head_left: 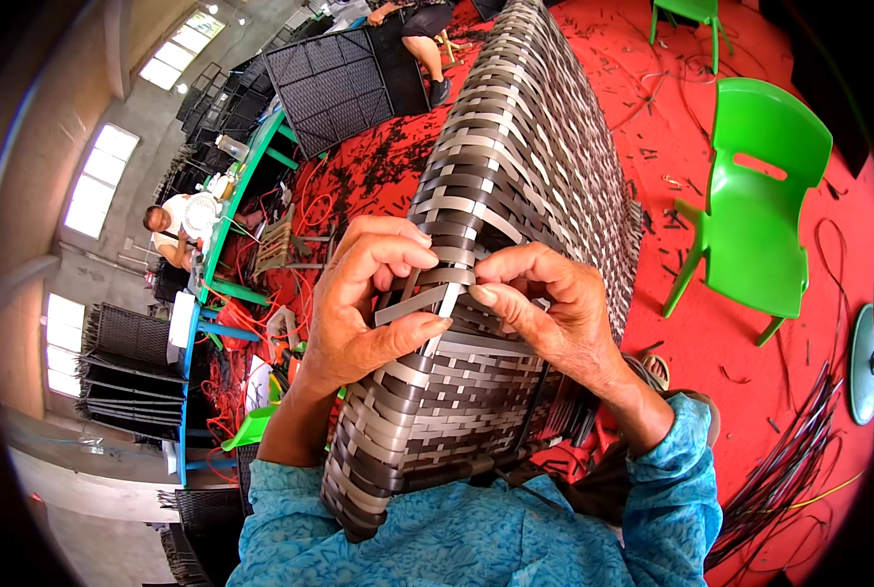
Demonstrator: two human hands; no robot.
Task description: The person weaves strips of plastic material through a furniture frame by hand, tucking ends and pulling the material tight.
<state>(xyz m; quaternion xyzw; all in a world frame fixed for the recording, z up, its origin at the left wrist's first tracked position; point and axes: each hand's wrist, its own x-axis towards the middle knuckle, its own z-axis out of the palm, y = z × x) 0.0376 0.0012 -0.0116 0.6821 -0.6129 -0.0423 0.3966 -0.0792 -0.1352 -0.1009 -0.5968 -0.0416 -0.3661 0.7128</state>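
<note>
A large woven panel (515,147) of brown, grey and pale flat plastic strips stands tilted in front of me, its lower end against my body. Both hands work at its wrapped edge, where a pale metal frame bar (448,305) shows through a gap. My left hand (363,303) rests at the left of this edge, thumb and curled fingers apart. Between them a loose grey strip end (412,305) sticks out. On the other side, my right hand (559,308) pinches a strip at the edge between thumb and forefinger; the pinched part is mostly hidden.
A green plastic chair (764,201) stands right on the red floor (672,362). Long dark strips (784,470) lie at lower right, scraps across the floor. Left are a green-framed table (251,176), stacked dark woven pieces (129,382) and a seated person (173,230). Another person's leg (425,59) shows at the top.
</note>
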